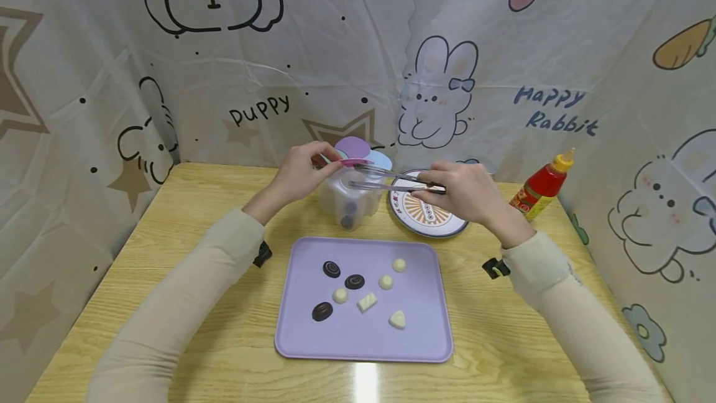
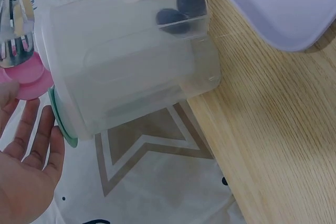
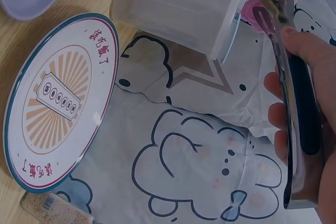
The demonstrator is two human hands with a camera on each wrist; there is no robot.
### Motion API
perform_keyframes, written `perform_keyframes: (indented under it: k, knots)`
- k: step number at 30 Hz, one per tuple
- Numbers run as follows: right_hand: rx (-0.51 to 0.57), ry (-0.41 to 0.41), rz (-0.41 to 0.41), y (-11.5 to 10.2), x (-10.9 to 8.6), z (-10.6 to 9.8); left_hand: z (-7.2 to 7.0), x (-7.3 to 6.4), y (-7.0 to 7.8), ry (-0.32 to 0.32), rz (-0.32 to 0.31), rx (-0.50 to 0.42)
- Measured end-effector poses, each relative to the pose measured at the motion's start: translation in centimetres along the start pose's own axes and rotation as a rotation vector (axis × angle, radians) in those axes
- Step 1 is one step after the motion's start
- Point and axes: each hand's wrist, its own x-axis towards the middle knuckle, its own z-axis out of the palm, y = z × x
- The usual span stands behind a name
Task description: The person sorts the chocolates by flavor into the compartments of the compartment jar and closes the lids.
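With thumb and finger, my left hand point(image 1: 304, 173) pinches the edge of a pink lid point(image 1: 355, 162) on a clear canister point(image 2: 121, 61) with several compartments. Its other fingers lie close to the green lid point(image 2: 63, 121). A purple lid point(image 1: 352, 147) and a blue lid point(image 1: 381, 160) top other compartments. Dark chocolates point(image 2: 191, 2) show at the bottom of one compartment. My right hand point(image 1: 467, 188) grips metal tongs point(image 3: 302, 103) with dark handles. The tong tips point left, spread apart over the canister beside the pink lid.
A lilac tray point(image 1: 363, 350) in front holds dark chocolates point(image 1: 355, 282) and several white chocolates point(image 1: 367, 302). Right of the canister lies a patterned plate point(image 1: 427, 229). A red sauce bottle point(image 1: 542, 185) with a yellow cap stands farther right. A printed cloth hangs behind.
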Motion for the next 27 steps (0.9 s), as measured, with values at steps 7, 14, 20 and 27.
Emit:
perform_keyframes:
  k: [7,14,20,27]
  knots:
    - [-0.022,0.018,-0.012,-0.1,-0.6,-0.7,0.1,0.1,-0.1,0.006,-0.002,0.0]
    - [-0.037,0.026,-0.015,-0.3,-2.0,-1.6,0.1,0.0,-0.1,0.005,0.0,0.003]
    - [-0.067,0.009,-0.015,-1.1,-3.8,-1.9,0.0,0.0,-0.1,0.004,0.001,0.0]
    - [-0.059,-0.021,-0.012,-1.9,-5.4,-1.7,0.1,0.0,-0.1,0.001,0.001,-0.003]
